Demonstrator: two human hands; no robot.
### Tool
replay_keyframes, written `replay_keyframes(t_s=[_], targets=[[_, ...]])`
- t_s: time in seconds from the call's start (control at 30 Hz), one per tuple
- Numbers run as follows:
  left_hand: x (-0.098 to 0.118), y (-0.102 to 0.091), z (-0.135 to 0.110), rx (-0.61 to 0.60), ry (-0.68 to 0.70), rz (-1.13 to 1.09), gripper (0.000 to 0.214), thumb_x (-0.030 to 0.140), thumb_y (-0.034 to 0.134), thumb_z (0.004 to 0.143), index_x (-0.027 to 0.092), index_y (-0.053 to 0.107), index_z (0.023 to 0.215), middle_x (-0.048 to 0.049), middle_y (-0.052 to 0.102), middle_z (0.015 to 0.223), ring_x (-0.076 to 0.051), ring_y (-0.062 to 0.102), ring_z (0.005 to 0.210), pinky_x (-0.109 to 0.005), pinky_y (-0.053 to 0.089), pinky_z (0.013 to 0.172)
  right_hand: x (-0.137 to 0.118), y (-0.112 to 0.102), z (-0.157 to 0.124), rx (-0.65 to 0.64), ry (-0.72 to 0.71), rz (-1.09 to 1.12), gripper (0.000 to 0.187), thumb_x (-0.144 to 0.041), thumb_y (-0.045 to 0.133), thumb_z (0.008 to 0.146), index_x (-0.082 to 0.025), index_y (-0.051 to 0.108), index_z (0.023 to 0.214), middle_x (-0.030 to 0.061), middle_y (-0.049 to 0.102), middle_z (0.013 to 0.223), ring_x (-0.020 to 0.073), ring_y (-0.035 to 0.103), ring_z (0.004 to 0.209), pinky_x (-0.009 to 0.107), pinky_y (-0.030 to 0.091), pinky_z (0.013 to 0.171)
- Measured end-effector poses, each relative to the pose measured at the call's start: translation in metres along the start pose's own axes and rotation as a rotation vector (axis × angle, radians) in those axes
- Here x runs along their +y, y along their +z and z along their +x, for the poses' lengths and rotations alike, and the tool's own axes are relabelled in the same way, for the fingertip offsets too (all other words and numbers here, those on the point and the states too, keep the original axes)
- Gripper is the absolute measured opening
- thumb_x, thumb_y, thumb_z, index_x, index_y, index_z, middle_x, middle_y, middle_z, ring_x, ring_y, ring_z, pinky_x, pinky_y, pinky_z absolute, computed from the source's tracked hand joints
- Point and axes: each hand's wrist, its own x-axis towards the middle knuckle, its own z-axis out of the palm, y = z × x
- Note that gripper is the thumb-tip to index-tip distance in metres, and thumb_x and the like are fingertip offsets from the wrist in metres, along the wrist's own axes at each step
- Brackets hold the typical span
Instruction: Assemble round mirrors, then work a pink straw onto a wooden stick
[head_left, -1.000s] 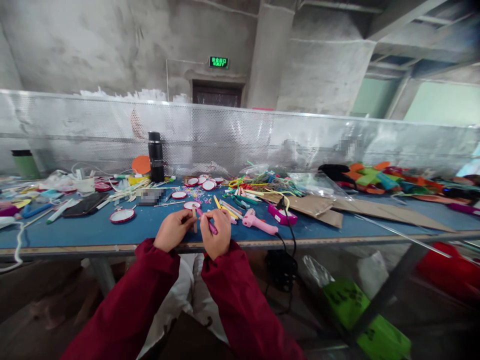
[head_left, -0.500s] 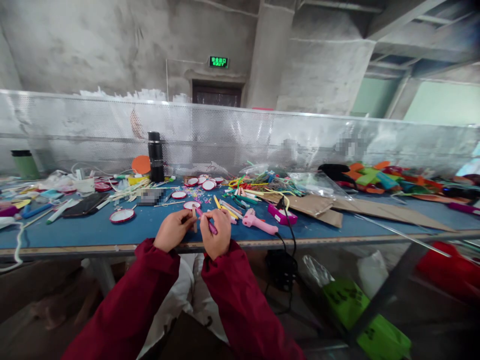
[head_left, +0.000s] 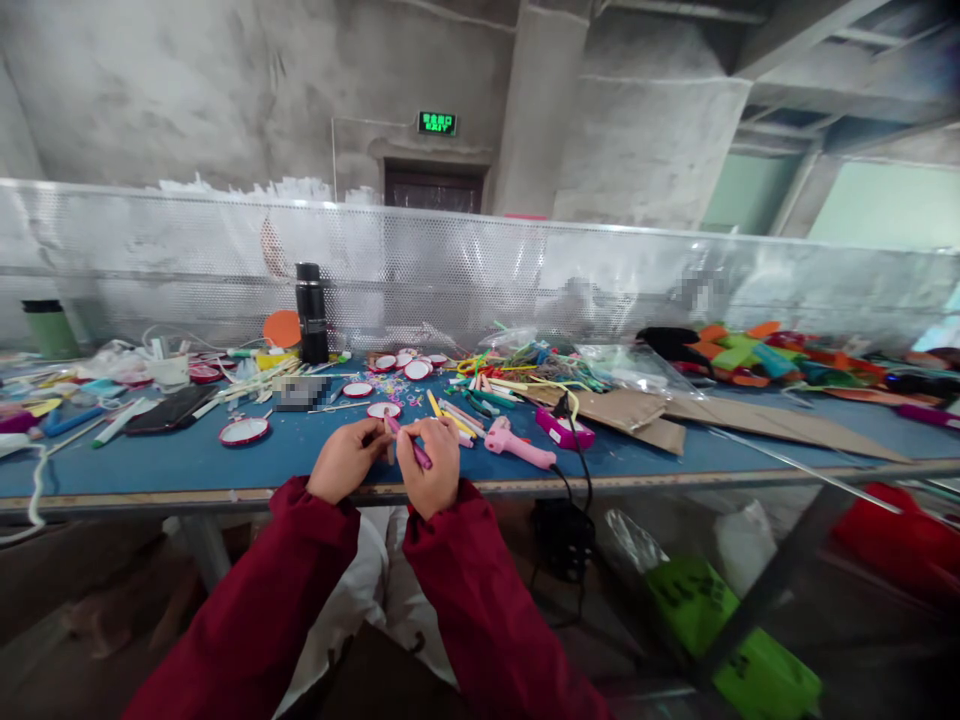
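Both my hands are together above the near edge of the blue table (head_left: 187, 465). My left hand (head_left: 343, 461) is closed, its fingertips pinching a short tan wooden stick (head_left: 390, 452) that stands nearly upright. My right hand (head_left: 430, 468) is closed around a pink-purple stick (head_left: 417, 450) whose tip meets the left fingers. The two hands touch at the fingertips. A pink glue gun (head_left: 516, 446) lies just right of my right hand, its black cord running off the table edge.
Red-rimmed round discs (head_left: 244, 431) lie left and behind the hands. A heap of coloured sticks (head_left: 480, 400), a black flask (head_left: 311, 313), a black phone (head_left: 171, 408), cardboard sheets (head_left: 675, 415) and a perforated metal screen (head_left: 480, 270) fill the table. Green bags (head_left: 720, 630) sit below.
The pink-purple stick's tip has tilted up and left toward the left fingers. Both hands stay in place.
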Motion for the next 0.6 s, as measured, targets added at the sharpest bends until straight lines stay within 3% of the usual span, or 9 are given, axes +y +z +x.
replay_keyframes(t_s=[0.6], targets=[[-0.0022, 0.0007, 0.0007, -0.007, 0.002, -0.002, 0.035, 0.046, 0.052, 0.090, 0.019, 0.062, 0.072, 0.0007, 0.063, 0.068, -0.014, 0.053, 0.064, -0.023, 0.038, 0.061, -0.0006, 0.0000, 0.0011, 0.003, 0.004, 0.001, 0.012, -0.025, 0.053, 0.093, -0.023, 0.058, 0.082, 0.0001, 0.068, 0.078, 0.0171, 0.061, 0.078, 0.040, 0.036, 0.101]])
